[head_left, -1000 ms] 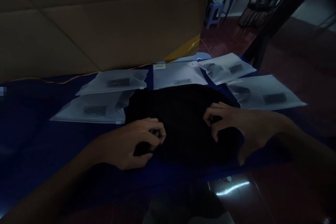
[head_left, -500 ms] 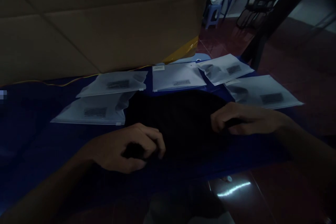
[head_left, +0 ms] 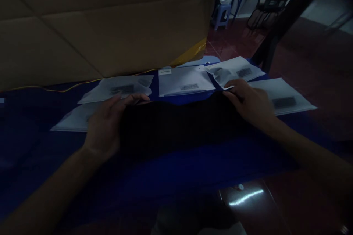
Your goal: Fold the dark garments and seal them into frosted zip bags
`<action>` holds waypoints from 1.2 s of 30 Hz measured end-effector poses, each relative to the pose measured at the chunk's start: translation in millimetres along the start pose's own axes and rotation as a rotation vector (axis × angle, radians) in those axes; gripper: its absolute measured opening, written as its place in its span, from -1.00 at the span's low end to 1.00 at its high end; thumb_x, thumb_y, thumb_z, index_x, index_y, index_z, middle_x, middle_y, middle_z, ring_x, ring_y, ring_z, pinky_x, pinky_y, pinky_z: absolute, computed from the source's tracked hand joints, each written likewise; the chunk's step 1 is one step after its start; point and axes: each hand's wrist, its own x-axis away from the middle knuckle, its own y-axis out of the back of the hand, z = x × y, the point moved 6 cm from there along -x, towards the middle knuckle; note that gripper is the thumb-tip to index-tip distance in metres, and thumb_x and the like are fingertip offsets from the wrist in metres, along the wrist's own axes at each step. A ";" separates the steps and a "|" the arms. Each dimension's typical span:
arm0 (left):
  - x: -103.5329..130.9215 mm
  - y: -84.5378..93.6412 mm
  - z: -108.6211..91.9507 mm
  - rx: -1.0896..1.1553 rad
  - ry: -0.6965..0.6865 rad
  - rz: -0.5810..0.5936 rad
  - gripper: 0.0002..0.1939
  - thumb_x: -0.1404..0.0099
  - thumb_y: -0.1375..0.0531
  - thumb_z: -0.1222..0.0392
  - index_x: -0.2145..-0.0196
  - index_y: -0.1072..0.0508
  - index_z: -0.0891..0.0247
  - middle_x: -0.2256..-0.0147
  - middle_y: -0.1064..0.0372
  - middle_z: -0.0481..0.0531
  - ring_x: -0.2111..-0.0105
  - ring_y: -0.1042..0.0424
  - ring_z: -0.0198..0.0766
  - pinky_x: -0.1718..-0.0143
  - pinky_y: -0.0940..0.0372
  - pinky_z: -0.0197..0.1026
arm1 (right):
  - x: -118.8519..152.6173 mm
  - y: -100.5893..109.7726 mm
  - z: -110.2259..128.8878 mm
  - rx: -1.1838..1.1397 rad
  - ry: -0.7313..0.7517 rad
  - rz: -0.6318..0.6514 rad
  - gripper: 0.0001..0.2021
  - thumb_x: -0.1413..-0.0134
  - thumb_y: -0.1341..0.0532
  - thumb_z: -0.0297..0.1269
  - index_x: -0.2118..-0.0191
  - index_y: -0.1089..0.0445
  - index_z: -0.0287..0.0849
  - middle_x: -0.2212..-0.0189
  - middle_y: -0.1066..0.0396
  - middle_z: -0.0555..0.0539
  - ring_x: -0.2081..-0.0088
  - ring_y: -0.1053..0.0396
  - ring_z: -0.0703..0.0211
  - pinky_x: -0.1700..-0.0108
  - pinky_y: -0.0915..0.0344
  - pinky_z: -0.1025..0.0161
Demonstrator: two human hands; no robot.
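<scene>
Head: blue cloth (head_left: 179, 169), cardboard wall (head_left: 110, 25) behind.

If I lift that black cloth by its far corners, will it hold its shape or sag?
The black cloth probably sags: it already lies folded and limp between the left hand and right hand. It looks light and unlikely to slide on the blue cover.

- One black cloth (head_left: 179, 125), folded into a band at the centre.
- Two hands: left hand (head_left: 106, 126) at 9 o'clock of the cloth, right hand (head_left: 249, 102) at 3 o'clock.
- Five frosted bags (head_left: 184, 80) with dark labels, spread from 10 to 2 o'clock.
- One cardboard box (head_left: 110, 25) at 12 o'clock.
- One blue stool (head_left: 220, 14) far off at 1 o'clock.
</scene>
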 end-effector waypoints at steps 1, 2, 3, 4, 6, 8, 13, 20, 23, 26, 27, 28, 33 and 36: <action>0.3 -1.5 2.1 0.017 0.000 0.009 -0.60 -0.45 -0.03 -0.13 0.05 -0.51 0.15 0.02 -0.60 0.08 -0.02 -0.58 0.05 -0.01 -0.52 0.08 | 0.9 -0.1 0.7 0.075 0.042 -0.064 -0.78 -0.37 -0.21 -0.08 0.01 -0.45 -0.04 0.31 -0.57 -0.06 0.33 -0.52 -0.06 0.27 -0.32 0.09; 0.8 -2.8 3.6 0.006 -0.015 0.016 -0.65 -0.40 -0.12 -0.09 0.01 -0.49 0.12 -0.05 -0.57 0.07 -0.10 -0.54 0.06 -0.08 -0.49 0.10 | 2.0 -0.9 1.2 0.127 0.079 -0.104 -0.79 -0.37 -0.21 -0.09 0.01 -0.45 -0.04 0.25 -0.60 -0.08 0.28 -0.54 -0.08 0.24 -0.34 0.08; 1.4 -2.8 3.6 -0.057 -0.055 0.001 -0.67 -0.34 -0.21 -0.03 -0.01 -0.47 0.09 -0.08 -0.55 0.05 -0.14 -0.51 0.07 -0.14 -0.46 0.11 | 2.8 -1.9 1.3 0.155 0.106 -0.125 -0.80 -0.38 -0.22 -0.09 0.03 -0.46 -0.04 0.20 -0.61 -0.10 0.24 -0.55 -0.10 0.21 -0.36 0.06; 2.4 -2.0 1.9 -0.167 -0.124 -0.034 -0.67 -0.31 -0.26 0.05 -0.02 -0.46 0.07 -0.09 -0.53 0.03 -0.16 -0.49 0.07 -0.18 -0.42 0.11 | 3.4 -3.0 1.5 0.168 0.129 -0.132 -0.82 -0.39 -0.22 -0.10 0.05 -0.47 -0.03 0.17 -0.61 -0.10 0.21 -0.56 -0.10 0.18 -0.38 0.05; 5.6 -1.7 -4.0 -0.431 -0.297 -0.122 -0.68 -0.33 -0.22 0.19 -0.04 -0.46 0.07 -0.08 -0.49 0.04 -0.14 -0.48 0.04 -0.22 -0.39 0.11 | 3.7 -4.2 2.2 0.174 0.163 -0.127 -0.85 -0.40 -0.22 -0.13 0.11 -0.48 -0.04 0.18 -0.60 -0.09 0.20 -0.56 -0.07 0.14 -0.40 0.05; 9.4 -5.4 -7.5 -0.639 -0.439 -0.160 -0.68 -0.39 -0.14 0.28 -0.05 -0.48 0.12 -0.10 -0.44 0.11 -0.14 -0.48 0.04 -0.20 -0.40 0.11 | 3.2 -6.1 3.5 0.181 0.194 -0.097 -0.86 -0.42 -0.21 -0.18 0.14 -0.49 -0.06 0.19 -0.59 -0.09 0.20 -0.55 -0.03 0.15 -0.41 0.07; 20.3 -20.9 -10.8 -0.930 -0.584 -0.093 -0.59 -0.50 -0.04 0.36 -0.22 -0.45 0.23 -0.24 -0.34 0.27 -0.27 -0.36 0.19 -0.24 -0.36 0.26 | 6.6 -16.1 13.8 0.296 0.336 0.006 -0.73 -0.48 -0.11 -0.24 0.06 -0.55 -0.20 -0.05 -0.56 -0.23 -0.03 -0.52 -0.13 -0.04 -0.45 -0.03; 50.4 -69.1 -10.7 -0.974 -0.774 0.290 -0.41 -0.60 -0.04 0.13 -0.50 -0.10 0.16 -0.50 0.00 0.26 -0.50 0.05 0.27 -0.42 0.00 0.50 | 34.4 -32.9 53.1 0.216 0.699 0.263 -0.44 -0.49 -0.14 -0.08 -0.47 -0.19 -0.14 -0.48 -0.14 -0.23 -0.49 -0.06 -0.20 -0.45 -0.09 -0.26; 51.4 -78.0 5.4 -1.003 -0.734 0.405 -0.36 -0.63 0.02 0.00 -0.55 0.09 0.00 -0.55 0.21 0.17 -0.53 0.17 0.31 -0.37 -0.01 0.59 | 41.9 -47.7 51.7 0.183 0.689 0.482 -0.35 -0.53 -0.06 -0.02 -0.57 0.10 -0.02 -0.57 0.17 -0.15 -0.57 0.18 -0.14 -0.52 0.07 -0.30; 48.3 -76.6 15.3 -0.989 -0.669 0.472 -0.34 -0.64 0.07 -0.09 -0.56 0.20 -0.07 -0.56 0.28 0.12 -0.54 0.20 0.26 -0.38 -0.03 0.56 | 41.1 -54.8 41.7 0.189 0.625 0.561 -0.34 -0.54 -0.01 0.02 -0.58 0.20 0.06 -0.58 0.25 -0.11 -0.57 0.26 -0.12 -0.53 0.18 -0.33; 47.4 -75.1 16.3 -0.984 -0.650 0.478 -0.34 -0.64 0.08 -0.11 -0.56 0.22 -0.09 -0.56 0.29 0.10 -0.54 0.21 0.25 -0.38 -0.01 0.57 | 40.1 -55.6 38.6 0.188 0.608 0.571 -0.34 -0.55 0.00 0.03 -0.58 0.20 0.08 -0.59 0.27 -0.10 -0.57 0.27 -0.11 -0.53 0.20 -0.34; 46.6 -73.4 16.7 -0.980 -0.633 0.479 -0.34 -0.64 0.08 -0.13 -0.56 0.23 -0.12 -0.56 0.30 0.08 -0.54 0.22 0.25 -0.38 0.01 0.58 | 38.9 -55.8 35.9 0.185 0.591 0.576 -0.35 -0.55 0.00 0.03 -0.58 0.20 0.09 -0.59 0.28 -0.08 -0.57 0.28 -0.11 -0.54 0.21 -0.34; 44.3 -66.2 17.2 -0.946 -0.548 0.493 -0.35 -0.64 0.10 -0.13 -0.55 0.27 -0.19 -0.57 0.37 0.00 -0.54 0.28 0.24 -0.41 0.09 0.59 | 32.1 -52.3 25.4 0.168 0.484 0.549 -0.42 -0.56 0.04 0.01 -0.56 0.10 0.14 -0.58 0.22 -0.04 -0.57 0.28 -0.12 -0.53 0.22 -0.34; 44.1 -63.5 17.9 -0.909 -0.505 0.536 -0.39 -0.66 0.15 -0.02 -0.54 0.29 -0.21 -0.57 0.39 -0.06 -0.55 0.29 0.16 -0.45 0.08 0.49 | 29.2 -50.5 20.8 0.178 0.435 0.519 -0.45 -0.57 0.08 -0.04 -0.55 0.06 0.13 -0.57 0.17 -0.05 -0.57 0.25 -0.12 -0.53 0.18 -0.35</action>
